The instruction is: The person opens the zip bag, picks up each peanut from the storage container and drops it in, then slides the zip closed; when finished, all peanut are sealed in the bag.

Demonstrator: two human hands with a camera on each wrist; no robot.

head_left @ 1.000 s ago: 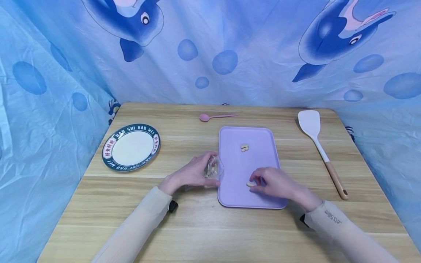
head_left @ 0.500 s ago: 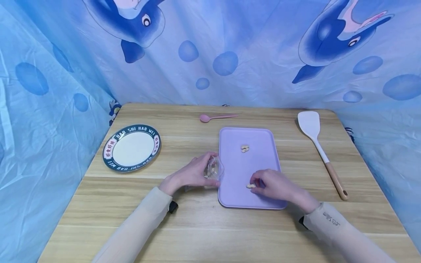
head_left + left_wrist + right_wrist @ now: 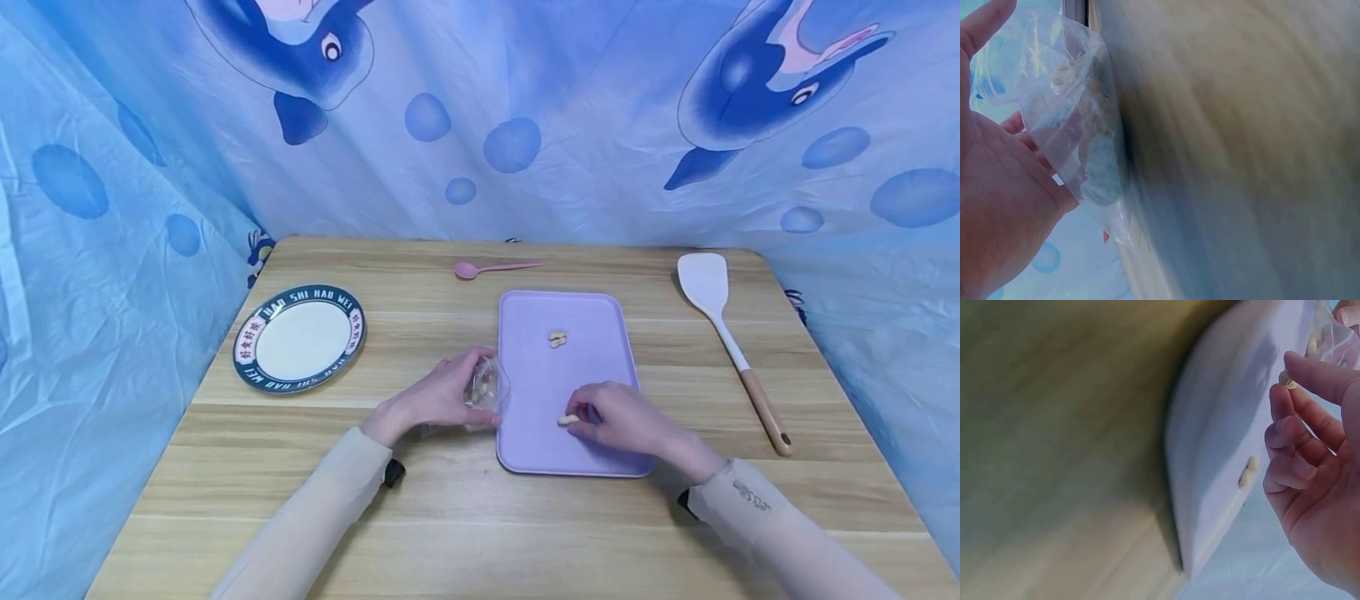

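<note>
My left hand (image 3: 441,393) grips a clear plastic bag (image 3: 487,385) at the left edge of a lilac tray (image 3: 536,375). Light-brown, peanut-like pieces show through the plastic in the left wrist view, where the bag (image 3: 1075,103) spans from thumb to fingers. Over the tray's lower right part, my right hand (image 3: 622,419) pinches a peanut (image 3: 566,421) in its shell between thumb and fingertips. The right wrist view shows that held peanut (image 3: 1286,379) end-on, the other fingers curled inward. Farther up the tray lie unshelled peanuts (image 3: 557,339), side by side.
A plate with a dark green rim (image 3: 247,371) lies at the left of the wooden table (image 3: 450,533). Behind the tray is a pink spoon (image 3: 467,270). A white spatula with a wooden handle (image 3: 723,333) lies at the right. Blue curtains enclose the back and sides.
My right hand has shifted very slightly left with the peanut still pinched. The left hand and its bag stay in place, as do the peanuts on the tray.
</note>
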